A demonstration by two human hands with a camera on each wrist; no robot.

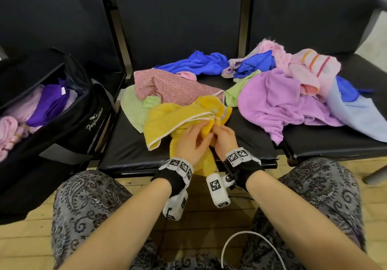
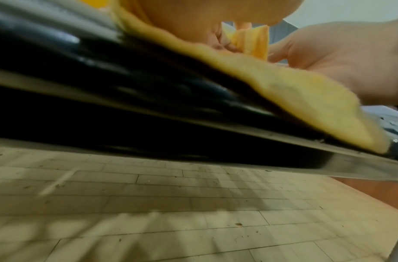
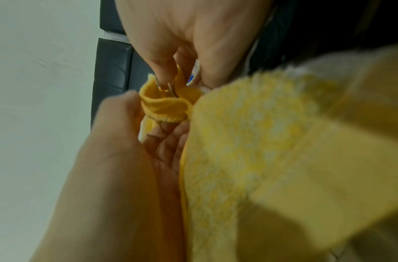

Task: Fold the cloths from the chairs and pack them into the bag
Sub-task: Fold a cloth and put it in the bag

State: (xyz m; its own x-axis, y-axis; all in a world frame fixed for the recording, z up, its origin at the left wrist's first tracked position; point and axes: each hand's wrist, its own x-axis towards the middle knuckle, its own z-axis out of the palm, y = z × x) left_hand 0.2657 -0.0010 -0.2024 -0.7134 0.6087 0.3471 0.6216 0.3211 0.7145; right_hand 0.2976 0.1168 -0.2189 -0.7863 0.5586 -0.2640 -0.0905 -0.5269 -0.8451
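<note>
1. L grip (image 1: pixel 193 142) & R grip (image 1: pixel 225 139): both pinch one bunched corner of the yellow cloth (image 1: pixel 178 119), I reckon to find an edge before folding.
2. Cloth lies crumpled on the middle chair seat (image 1: pixel 129 150), one end draped over the front lip; not folded yet.
3. Other cloths (image 1: pixel 278 98) heaped to the R, waiting.
4. Bag (image 1: pixel 69 123) open on my L, w/ folded purple & pink pieces inside, near for packing.

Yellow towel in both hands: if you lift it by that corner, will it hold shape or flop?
Probably flop: the yellow towel already lies crumpled in soft folds on the chair seat. Its fuzzy pile suggests good grip where the left hand and right hand pinch it. One end overhangs the seat, so it may drag.
</note>
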